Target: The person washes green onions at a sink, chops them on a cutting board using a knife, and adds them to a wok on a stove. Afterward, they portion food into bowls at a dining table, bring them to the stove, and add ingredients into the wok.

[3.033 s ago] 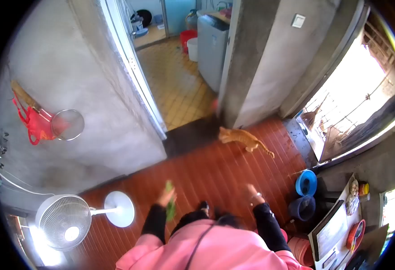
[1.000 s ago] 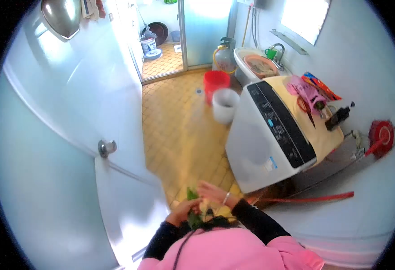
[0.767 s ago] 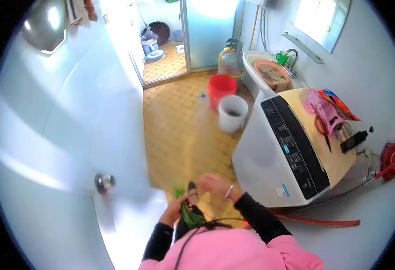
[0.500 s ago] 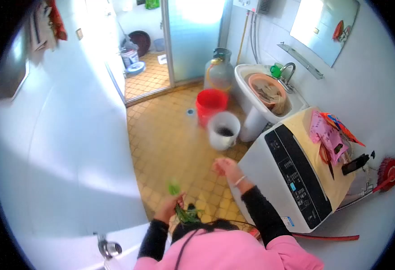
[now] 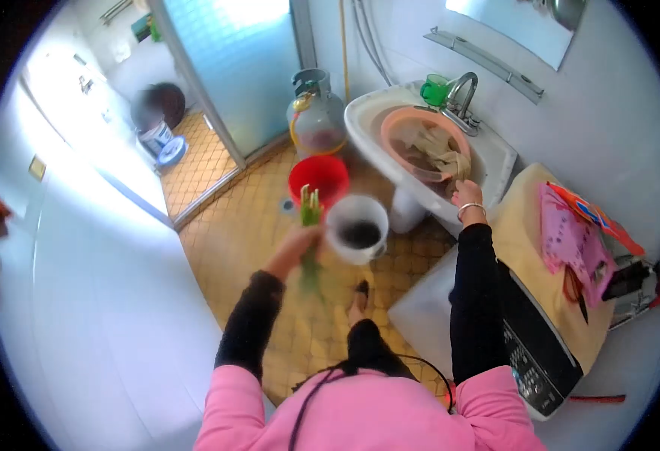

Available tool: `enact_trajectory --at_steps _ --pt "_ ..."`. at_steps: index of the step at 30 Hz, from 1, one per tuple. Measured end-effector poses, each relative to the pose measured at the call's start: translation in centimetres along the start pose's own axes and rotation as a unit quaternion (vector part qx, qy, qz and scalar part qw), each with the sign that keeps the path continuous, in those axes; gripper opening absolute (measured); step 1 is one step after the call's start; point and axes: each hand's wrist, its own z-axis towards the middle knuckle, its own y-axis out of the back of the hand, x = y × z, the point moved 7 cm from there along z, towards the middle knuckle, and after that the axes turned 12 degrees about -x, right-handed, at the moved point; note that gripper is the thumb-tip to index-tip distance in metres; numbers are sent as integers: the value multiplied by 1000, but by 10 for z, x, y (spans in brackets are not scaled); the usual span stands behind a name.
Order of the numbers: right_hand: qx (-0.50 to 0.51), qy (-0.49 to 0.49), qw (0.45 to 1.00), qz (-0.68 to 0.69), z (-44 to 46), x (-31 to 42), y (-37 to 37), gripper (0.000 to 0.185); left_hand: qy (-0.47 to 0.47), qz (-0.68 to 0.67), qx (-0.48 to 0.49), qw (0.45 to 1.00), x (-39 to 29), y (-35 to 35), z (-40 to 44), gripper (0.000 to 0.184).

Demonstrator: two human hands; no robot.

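Observation:
My left hand [image 5: 294, 248] is closed around a bunch of green vegetables [image 5: 310, 210], pale stem ends up and blurred leaves hanging below. It is just left of a white bucket [image 5: 357, 253] with something dark inside. Behind stands a red bucket [image 5: 318, 177]. My right hand [image 5: 467, 195] has its fingers closed at the lower right rim of an orange basin [image 5: 395, 120], near the wet beige cloth [image 5: 439, 152] in it. What its fingers hold, if anything, is too small to tell. The basin sits in a white sink [image 5: 367, 113].
A washing machine [image 5: 529, 353] stands at the right, with a pink bag [image 5: 574, 240] on its yellow cover. A faucet [image 5: 461, 98] and green cup [image 5: 435, 90] are at the sink's back. A gas cylinder [image 5: 317, 120] stands behind the red bucket. A white door [image 5: 104, 301] is at left.
I have come from the wooden-floored room with the cat into the tiled room, closer to the sink. My right hand has reached out to the basin; my left has moved forward with the vegetables.

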Motion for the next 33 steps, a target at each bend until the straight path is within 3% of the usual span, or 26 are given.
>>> enact_trajectory --at_steps 1,2,3,5,8,10,11,12,14,16,17,18,20,21,23,24,26,27,28,29,30,31,33 --pt "-30 52 979 -192 24 3 -10 38 3 15 1 1000 -18 -8 28 12" --pt "-55 100 919 -377 48 7 -26 46 0 40 -3 999 -39 -15 56 11" --pt "-103 146 885 -431 62 11 -24 60 1 56 0 998 -40 -31 93 11" --pt "-106 104 899 -412 92 -17 -31 65 16 114 -5 993 -50 -36 157 11" --pt "-119 163 907 -369 166 -48 -24 72 15 108 3 994 -66 -62 223 14" --pt "-23 157 968 -196 177 -34 -33 71 16 63 12 998 -76 -80 257 17" --pt "-27 156 967 -197 178 -25 -30 71 35 81 29 996 -75 -84 273 18" --pt "-4 128 925 -358 167 -7 -32 67 55 102 45 992 -76 -87 287 20" --pt "13 83 852 -516 154 28 -20 64 48 97 65 992 -76 -105 316 21" --pt "20 116 762 -637 158 62 -23 56 39 109 14 993 -72 -110 354 19" --pt "34 168 790 -588 156 77 -31 33 53 75 0 996 -73 -115 362 17" --pt "27 164 789 -591 152 89 -39 33 55 76 9 996 -76 -122 369 17" --pt "-22 270 827 -492 140 123 -64 37 6 149 26 989 -81 -133 381 18" --pt "-27 266 828 -494 144 117 -69 37 1 179 32 983 -71 -135 399 20" --pt "34 296 895 -331 156 100 -85 40 -10 228 31 973 -64 -143 414 20" --pt "32 296 895 -331 160 95 -89 40 -21 277 23 960 -66 -145 420 21" --pt "43 163 986 -9 177 76 -85 46 -26 275 34 961 -67 -151 428 19" --pt "-33 196 979 -39 194 65 -68 53 -30 276 43 960 -67 -153 432 17" --pt "-34 196 979 -42 210 50 -59 53 -29 273 44 960 -58 -154 442 17" --pt "-140 228 941 -208 221 37 -39 54 -25 240 65 968 -43 -159 455 15" --pt "-239 251 864 -364 218 40 -31 56 -21 208 86 974 -44 -164 454 13" --pt "-239 251 864 -365 220 40 -32 56 -20 207 86 974 -46 -166 454 13" --pt "-78 73 919 -379 229 12 -47 57 -2 217 70 974 -54 -165 450 12"
